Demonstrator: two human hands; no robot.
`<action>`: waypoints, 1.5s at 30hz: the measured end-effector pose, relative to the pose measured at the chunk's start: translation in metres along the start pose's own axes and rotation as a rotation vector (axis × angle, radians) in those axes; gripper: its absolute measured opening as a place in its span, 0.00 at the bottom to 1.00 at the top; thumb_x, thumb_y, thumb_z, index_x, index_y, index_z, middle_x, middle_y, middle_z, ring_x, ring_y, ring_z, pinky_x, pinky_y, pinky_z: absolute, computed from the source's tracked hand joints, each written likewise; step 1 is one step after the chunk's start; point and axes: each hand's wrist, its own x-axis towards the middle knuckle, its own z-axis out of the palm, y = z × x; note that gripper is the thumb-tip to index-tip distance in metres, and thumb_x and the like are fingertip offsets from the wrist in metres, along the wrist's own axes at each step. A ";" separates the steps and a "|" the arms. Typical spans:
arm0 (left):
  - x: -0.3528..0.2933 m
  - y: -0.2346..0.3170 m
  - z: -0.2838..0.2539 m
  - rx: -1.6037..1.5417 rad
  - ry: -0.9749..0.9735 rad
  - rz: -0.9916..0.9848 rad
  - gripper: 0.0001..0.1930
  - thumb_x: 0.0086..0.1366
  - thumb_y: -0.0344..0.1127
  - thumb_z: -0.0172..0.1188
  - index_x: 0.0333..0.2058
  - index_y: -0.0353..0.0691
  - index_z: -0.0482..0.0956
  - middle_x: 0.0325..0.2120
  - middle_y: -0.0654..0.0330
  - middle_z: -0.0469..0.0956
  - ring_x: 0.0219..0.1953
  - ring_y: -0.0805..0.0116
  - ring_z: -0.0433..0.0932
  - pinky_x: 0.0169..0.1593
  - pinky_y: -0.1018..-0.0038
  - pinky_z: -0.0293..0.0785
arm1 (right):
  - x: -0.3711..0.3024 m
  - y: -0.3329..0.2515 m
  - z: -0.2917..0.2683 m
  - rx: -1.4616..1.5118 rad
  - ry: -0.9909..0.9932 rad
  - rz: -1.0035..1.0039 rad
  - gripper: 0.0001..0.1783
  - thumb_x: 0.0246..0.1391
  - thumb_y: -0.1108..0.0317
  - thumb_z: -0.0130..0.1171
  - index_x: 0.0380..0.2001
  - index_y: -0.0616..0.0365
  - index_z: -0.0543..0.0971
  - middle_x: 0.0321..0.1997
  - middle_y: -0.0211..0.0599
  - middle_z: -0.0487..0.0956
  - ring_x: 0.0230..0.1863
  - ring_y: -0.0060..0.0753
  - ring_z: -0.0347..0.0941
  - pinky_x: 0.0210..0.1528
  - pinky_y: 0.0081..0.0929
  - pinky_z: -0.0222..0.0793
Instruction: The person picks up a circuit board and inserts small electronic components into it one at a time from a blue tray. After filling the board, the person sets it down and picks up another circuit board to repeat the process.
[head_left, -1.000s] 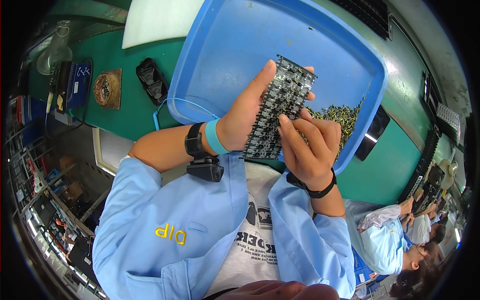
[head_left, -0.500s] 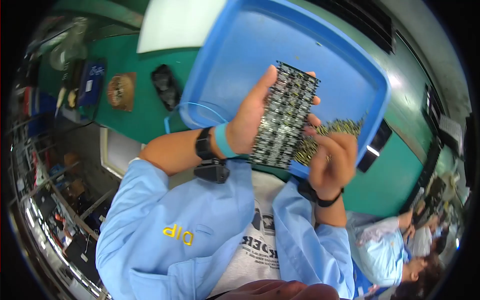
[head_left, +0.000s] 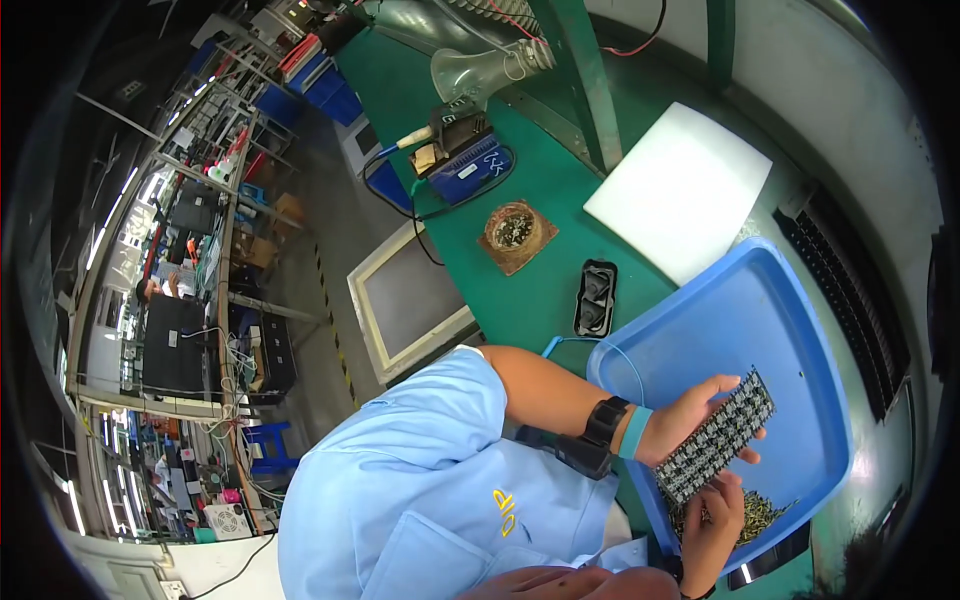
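A dark circuit board panel (head_left: 718,438), covered with rows of small shiny parts, is held tilted over a blue plastic tray (head_left: 838,410). My left hand (head_left: 684,420) grips it along its long sides, thumb on the near side and fingertips showing past the far side. By the panel's lower end is my right hand (head_left: 716,520), its fingers curled and close to or touching the panel edge. Whatever those fingertips may pinch is too small to make out. A heap of small yellowish and dark pin-like pieces (head_left: 762,518) lies in the tray beside my right hand.
Left of the tray, the green table holds a black plastic case (head_left: 596,298), a brown square with a round container (head_left: 514,236) and a blue soldering station (head_left: 470,178). A white foam sheet (head_left: 680,190) lies behind. A blue cord (head_left: 600,340) runs near my left wrist.
My view has swung to the left, so the panel, tray and hands now appear at the lower right. The left hand keeps its grip; the right hand stays at the panel's lower end.
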 end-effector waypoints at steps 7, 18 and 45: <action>-0.003 0.004 -0.006 -0.007 -0.114 -0.088 0.32 0.78 0.62 0.47 0.64 0.41 0.75 0.55 0.50 0.81 0.53 0.46 0.84 0.53 0.46 0.85 | 0.009 0.001 0.006 0.274 0.341 0.150 0.05 0.59 0.83 0.63 0.39 0.68 0.83 0.40 0.43 0.86 0.41 0.36 0.82 0.46 0.31 0.75; -0.005 0.001 0.003 -0.031 -0.099 -0.085 0.32 0.79 0.61 0.46 0.63 0.39 0.74 0.54 0.49 0.82 0.50 0.52 0.86 0.52 0.49 0.87 | 0.005 0.017 0.001 0.205 0.360 0.205 0.07 0.69 0.79 0.60 0.45 0.69 0.84 0.45 0.39 0.87 0.47 0.28 0.82 0.53 0.26 0.75; 0.166 -0.010 -0.131 0.094 -0.007 -0.054 0.36 0.81 0.60 0.41 0.69 0.34 0.68 0.64 0.42 0.73 0.63 0.44 0.78 0.65 0.44 0.79 | 0.056 0.236 0.049 0.508 0.557 0.081 0.10 0.59 0.82 0.71 0.44 0.67 0.88 0.44 0.36 0.82 0.43 0.26 0.76 0.47 0.23 0.71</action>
